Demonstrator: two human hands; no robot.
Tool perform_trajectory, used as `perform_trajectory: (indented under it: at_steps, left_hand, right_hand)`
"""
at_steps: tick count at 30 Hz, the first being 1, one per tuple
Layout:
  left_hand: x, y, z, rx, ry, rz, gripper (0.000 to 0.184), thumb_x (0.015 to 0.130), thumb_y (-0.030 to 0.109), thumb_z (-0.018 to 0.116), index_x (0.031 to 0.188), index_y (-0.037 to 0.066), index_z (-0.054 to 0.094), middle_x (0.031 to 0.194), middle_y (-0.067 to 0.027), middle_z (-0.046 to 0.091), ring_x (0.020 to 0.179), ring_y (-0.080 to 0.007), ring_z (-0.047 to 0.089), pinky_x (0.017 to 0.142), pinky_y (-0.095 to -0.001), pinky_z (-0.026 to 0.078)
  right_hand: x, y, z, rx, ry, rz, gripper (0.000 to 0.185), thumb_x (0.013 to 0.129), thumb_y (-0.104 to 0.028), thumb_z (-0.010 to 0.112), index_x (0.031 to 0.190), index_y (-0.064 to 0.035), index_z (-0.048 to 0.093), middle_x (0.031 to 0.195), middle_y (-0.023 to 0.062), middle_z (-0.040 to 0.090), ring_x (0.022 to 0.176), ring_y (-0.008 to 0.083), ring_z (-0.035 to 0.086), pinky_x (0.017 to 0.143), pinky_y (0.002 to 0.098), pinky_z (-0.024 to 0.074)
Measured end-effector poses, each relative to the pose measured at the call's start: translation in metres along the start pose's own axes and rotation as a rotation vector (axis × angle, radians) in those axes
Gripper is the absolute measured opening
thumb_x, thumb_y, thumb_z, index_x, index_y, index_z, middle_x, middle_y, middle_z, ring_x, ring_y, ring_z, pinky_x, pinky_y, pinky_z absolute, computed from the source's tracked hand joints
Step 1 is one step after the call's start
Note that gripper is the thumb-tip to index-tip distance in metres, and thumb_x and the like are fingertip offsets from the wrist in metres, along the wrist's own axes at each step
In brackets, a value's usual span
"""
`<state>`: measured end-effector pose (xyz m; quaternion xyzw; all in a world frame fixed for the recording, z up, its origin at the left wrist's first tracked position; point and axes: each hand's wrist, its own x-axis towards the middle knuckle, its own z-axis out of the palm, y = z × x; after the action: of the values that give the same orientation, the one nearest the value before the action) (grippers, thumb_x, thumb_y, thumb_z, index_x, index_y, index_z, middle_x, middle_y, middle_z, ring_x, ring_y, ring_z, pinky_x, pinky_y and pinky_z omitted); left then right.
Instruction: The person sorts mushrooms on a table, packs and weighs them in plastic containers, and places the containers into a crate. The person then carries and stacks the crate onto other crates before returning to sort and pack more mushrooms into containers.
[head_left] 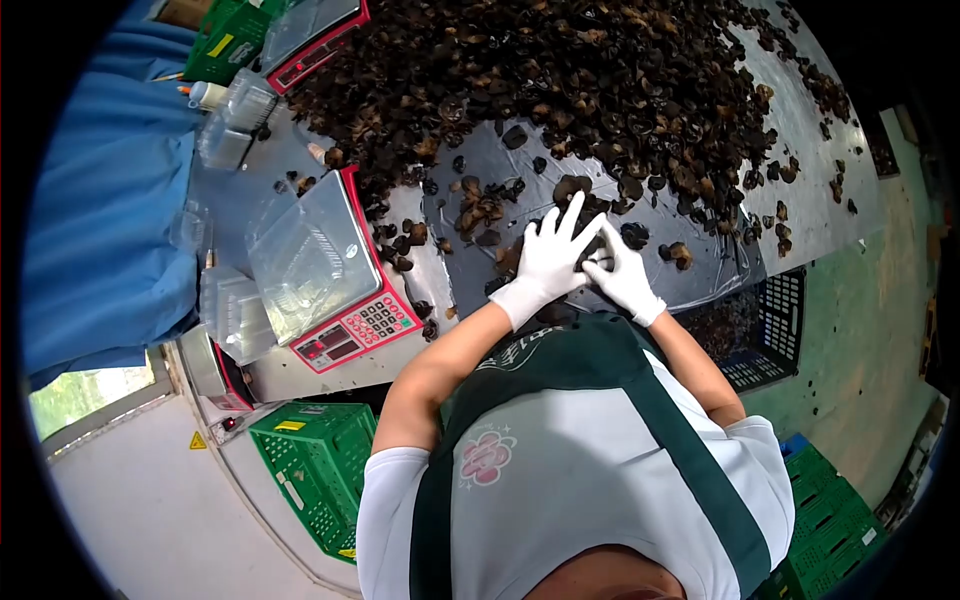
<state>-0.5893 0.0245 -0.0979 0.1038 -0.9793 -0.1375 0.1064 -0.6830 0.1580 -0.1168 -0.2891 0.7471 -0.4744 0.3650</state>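
Note:
Both my hands wear white gloves and are close together over the dark sheet at the table's near edge. My left hand point(553, 253) is open, its fingers spread and pointing away from me, above loose black wood ear mushrooms. A flat wood ear mushroom point(572, 187) is just beyond its fingertips. Beside it, my right hand point(627, 277) has bent fingers around a small dark piece, which looks like a wood ear mushroom and is mostly hidden. Another dark mushroom point(634, 235) lies right of these fingers, and a brownish clump point(677, 255) sits further right.
A large heap of wood ear mushrooms point(560, 75) covers the far table. At left are a red-rimmed scale point(375, 320), clear plastic boxes point(237, 315) and a second scale point(305, 62). A black crate point(782, 325) stands low right; green crates point(318, 480) are on the floor.

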Motion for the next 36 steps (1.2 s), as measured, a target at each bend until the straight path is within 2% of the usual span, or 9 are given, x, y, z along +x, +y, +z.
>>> perform_trajectory:
  at_steps: [6,10,14,16,18,22,30,33,36]
  left_hand:
    - [0.028,-0.014,0.014,-0.007,-0.159,-0.009,0.066,0.076,0.04,0.067,0.136,0.022,0.044,0.137,-0.0161,0.042,0.098,-0.0302,0.054,0.07,-0.0377,0.053]
    - [0.02,-0.029,0.013,-0.118,-0.078,-0.012,0.032,0.084,0.029,0.059,0.114,0.018,0.062,0.112,-0.0024,0.059,0.096,-0.0186,0.06,0.069,-0.0331,0.054]
    - [0.007,-0.048,0.01,-0.649,0.309,-0.146,0.022,0.08,0.012,0.064,0.102,0.009,0.067,0.095,-0.0063,0.066,0.082,-0.0182,0.065,0.072,-0.0264,0.052]
    - [0.001,-0.059,-0.006,-0.692,0.421,-0.351,0.02,0.077,0.008,0.066,0.097,0.007,0.069,0.091,-0.0074,0.067,0.079,-0.0159,0.065,0.072,-0.0253,0.051]
    - [-0.007,-0.077,-0.015,-0.788,0.506,-0.526,0.021,0.079,0.009,0.066,0.099,0.007,0.07,0.09,-0.0027,0.067,0.074,-0.0084,0.06,0.066,-0.0217,0.047]
    - [-0.029,-0.101,-0.056,-0.88,0.613,-0.629,0.022,0.081,0.006,0.068,0.102,0.007,0.07,0.095,-0.0036,0.067,0.079,-0.0077,0.059,0.069,-0.0214,0.047]
    - [-0.125,-0.181,-0.179,-0.465,1.09,-0.813,0.022,0.083,0.004,0.066,0.104,0.003,0.068,0.094,-0.0068,0.069,0.08,-0.0126,0.064,0.068,-0.0258,0.054]
    - [-0.164,-0.206,-0.196,-0.391,0.882,-1.067,0.025,0.083,0.011,0.069,0.105,0.001,0.067,0.092,-0.0071,0.069,0.076,-0.0123,0.064,0.066,-0.025,0.053]
    - [-0.18,-0.216,-0.188,0.136,0.556,-0.992,0.044,0.08,0.033,0.07,0.112,0.003,0.064,0.112,-0.0139,0.063,0.1,-0.025,0.062,0.089,-0.0339,0.047]
  right_hand:
    - [0.022,0.012,-0.033,0.085,0.176,-0.053,0.067,0.084,-0.003,0.063,0.143,-0.0054,0.031,0.135,0.0169,0.048,0.084,0.0104,0.059,0.071,0.0236,0.0522]
    - [0.014,0.016,-0.044,-0.04,0.272,-0.112,0.062,0.08,-0.016,0.069,0.135,-0.0041,0.043,0.124,0.0123,0.059,0.072,0.0112,0.06,0.075,0.027,0.0506]
    - [-0.002,0.001,-0.046,-0.242,0.218,-0.021,0.061,0.082,-0.016,0.07,0.136,-0.0061,0.043,0.126,0.0114,0.057,0.077,0.008,0.057,0.072,0.0239,0.049]
    - [-0.009,-0.001,-0.046,-0.321,0.212,0.056,0.068,0.076,-0.023,0.075,0.135,-0.0074,0.044,0.128,0.0127,0.055,0.087,0.0144,0.061,0.077,0.0286,0.0505]
    - [-0.013,0.004,-0.046,-0.79,0.41,-0.323,0.073,0.073,-0.033,0.075,0.134,-0.0071,0.044,0.132,0.0156,0.05,0.099,0.0252,0.058,0.08,0.0344,0.0509]
    - [-0.01,-0.002,-0.047,-0.91,0.271,-0.093,0.083,0.066,-0.037,0.079,0.134,-0.0082,0.042,0.141,0.0155,0.039,0.102,0.0309,0.054,0.08,0.0356,0.0515]
    - [0.026,0.011,-0.031,-0.757,0.228,-0.026,0.092,0.066,-0.027,0.08,0.142,-0.0131,0.031,0.144,0.0154,0.036,0.116,0.0335,0.05,0.091,0.0387,0.0475]
    - [0.046,-0.005,-0.027,-0.748,0.159,-0.041,0.089,0.067,-0.027,0.08,0.141,-0.0138,0.033,0.14,0.0171,0.041,0.122,0.0319,0.048,0.096,0.0366,0.0445]
    - [0.069,-0.016,-0.01,-0.662,0.065,-0.239,0.082,0.067,-0.029,0.08,0.136,-0.0125,0.041,0.137,0.0154,0.046,0.124,0.0304,0.047,0.1,0.0355,0.0417]
